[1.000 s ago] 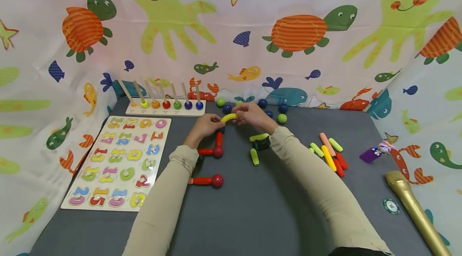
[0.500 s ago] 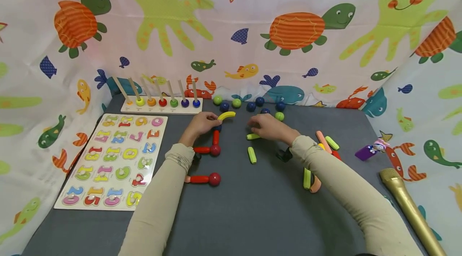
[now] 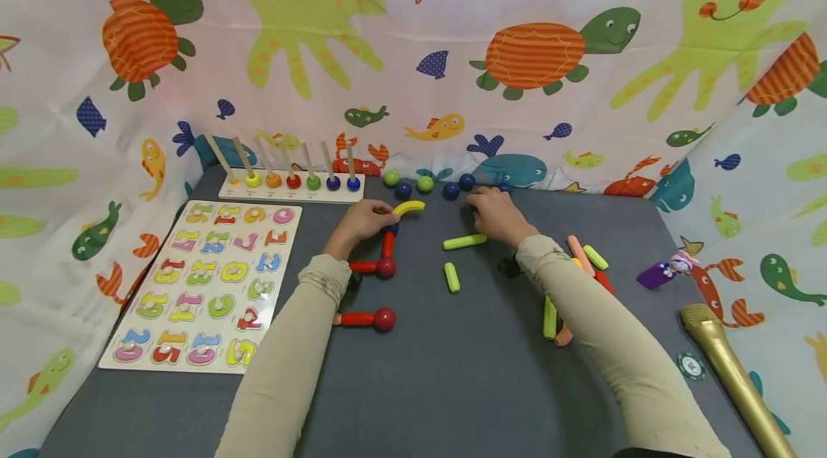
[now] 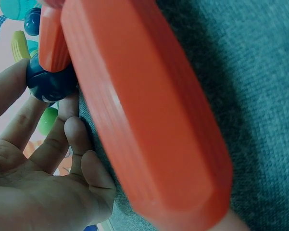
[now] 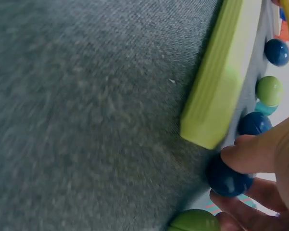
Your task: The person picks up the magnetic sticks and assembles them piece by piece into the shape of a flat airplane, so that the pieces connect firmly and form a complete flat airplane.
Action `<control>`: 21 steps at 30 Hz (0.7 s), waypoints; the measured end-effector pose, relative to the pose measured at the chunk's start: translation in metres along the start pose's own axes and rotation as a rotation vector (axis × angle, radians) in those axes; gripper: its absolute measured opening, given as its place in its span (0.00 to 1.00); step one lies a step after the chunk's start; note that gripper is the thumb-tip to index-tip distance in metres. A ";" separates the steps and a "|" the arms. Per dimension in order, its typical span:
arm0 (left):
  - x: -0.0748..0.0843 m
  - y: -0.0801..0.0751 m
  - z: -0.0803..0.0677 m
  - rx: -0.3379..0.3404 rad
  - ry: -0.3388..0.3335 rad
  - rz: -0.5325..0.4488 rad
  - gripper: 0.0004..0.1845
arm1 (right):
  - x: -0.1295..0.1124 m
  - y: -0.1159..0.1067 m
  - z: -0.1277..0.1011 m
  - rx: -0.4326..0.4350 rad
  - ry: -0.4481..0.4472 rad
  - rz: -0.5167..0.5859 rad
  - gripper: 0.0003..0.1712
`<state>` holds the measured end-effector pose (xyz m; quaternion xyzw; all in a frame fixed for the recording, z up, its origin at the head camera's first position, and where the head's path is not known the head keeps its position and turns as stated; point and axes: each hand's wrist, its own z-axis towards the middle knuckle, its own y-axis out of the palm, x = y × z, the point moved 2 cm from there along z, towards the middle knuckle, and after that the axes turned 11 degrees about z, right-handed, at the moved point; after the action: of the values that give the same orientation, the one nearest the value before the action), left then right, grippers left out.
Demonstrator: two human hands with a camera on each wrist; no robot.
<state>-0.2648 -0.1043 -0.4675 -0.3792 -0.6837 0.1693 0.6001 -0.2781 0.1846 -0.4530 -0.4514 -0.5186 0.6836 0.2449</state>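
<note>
My left hand (image 3: 365, 217) pinches the left end of a yellow curved piece (image 3: 408, 207) that sits above a dark blue ball (image 3: 390, 228). In the left wrist view its fingers (image 4: 62, 144) lie against that blue ball (image 4: 50, 82), with a red stick (image 4: 144, 110) close by. The red stick (image 3: 388, 245) runs down to a red ball (image 3: 386, 268). My right hand (image 3: 494, 215) is at the back of the mat, and its fingertips (image 5: 259, 159) pinch a dark blue ball (image 5: 226, 178). A green stick (image 5: 216, 91) lies just beside it.
A number puzzle board (image 3: 207, 278) and a peg rack with rings (image 3: 291, 185) stand at the left. Loose balls (image 3: 424, 184) line the back edge. Coloured sticks (image 3: 584, 257) lie at the right, near a purple toy (image 3: 662, 271) and a gold microphone (image 3: 730, 372). Another red stick and ball (image 3: 368, 319) lie nearer me.
My right hand let go of the yellow piece, passed over the green stick and moved back to the blue balls. The left hand stayed in place with the yellow piece.
</note>
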 end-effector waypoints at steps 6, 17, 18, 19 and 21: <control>-0.002 -0.001 0.000 0.000 0.007 0.021 0.18 | -0.003 0.006 0.012 -0.037 -0.031 0.007 0.16; 0.001 0.000 0.000 -0.013 0.012 0.049 0.18 | -0.044 0.011 0.028 -0.100 0.061 0.495 0.16; 0.001 0.001 0.000 -0.016 0.013 0.055 0.18 | -0.047 0.012 0.028 -0.070 0.095 0.541 0.16; 0.001 0.001 0.001 -0.019 0.015 0.060 0.18 | -0.050 0.013 0.028 -0.038 0.134 0.592 0.16; 0.001 0.002 0.001 -0.023 0.016 0.069 0.18 | -0.054 0.015 0.028 0.018 0.211 0.705 0.17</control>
<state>-0.2656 -0.1020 -0.4680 -0.4110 -0.6674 0.1789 0.5948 -0.2751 0.1226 -0.4463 -0.6681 -0.2972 0.6803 0.0503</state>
